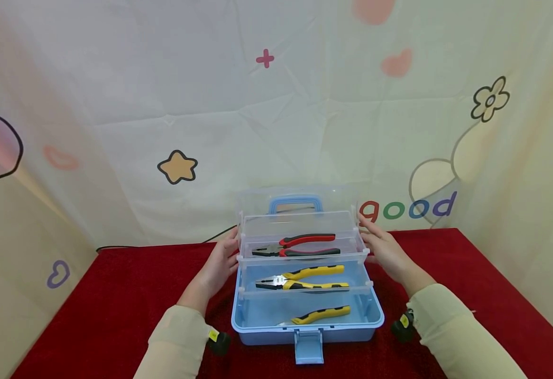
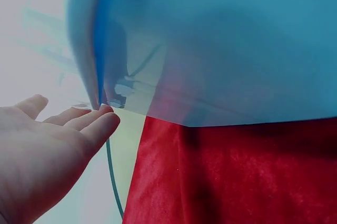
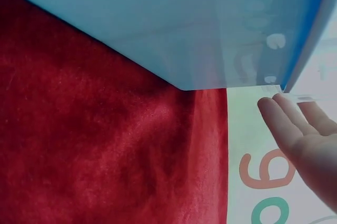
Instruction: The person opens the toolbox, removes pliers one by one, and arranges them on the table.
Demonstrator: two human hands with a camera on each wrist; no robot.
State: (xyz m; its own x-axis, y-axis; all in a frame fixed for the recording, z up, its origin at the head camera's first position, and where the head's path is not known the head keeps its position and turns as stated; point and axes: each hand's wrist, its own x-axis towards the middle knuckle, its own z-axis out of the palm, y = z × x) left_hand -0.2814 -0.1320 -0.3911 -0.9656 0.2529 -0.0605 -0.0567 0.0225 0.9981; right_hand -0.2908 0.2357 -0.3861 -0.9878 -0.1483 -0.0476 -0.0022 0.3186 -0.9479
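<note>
A blue toolbox stands with its clear lid raised and its clear trays fanned out in steps. Red-and-black pliers lie in the upper tray, yellow-and-black pliers in the tray below. Another yellow-handled tool sits in the blue bottom, its head partly hidden. My left hand is at the box's left rear side, fingers extended, fingertips right at the rim corner in the left wrist view. Along the right rear side, my right hand mirrors it, fingers extended near the rim corner.
Red cloth covers the table under the box. Behind it hangs a pale printed curtain. A dark cable runs along the table's back edge. The box's front latch hangs down toward me.
</note>
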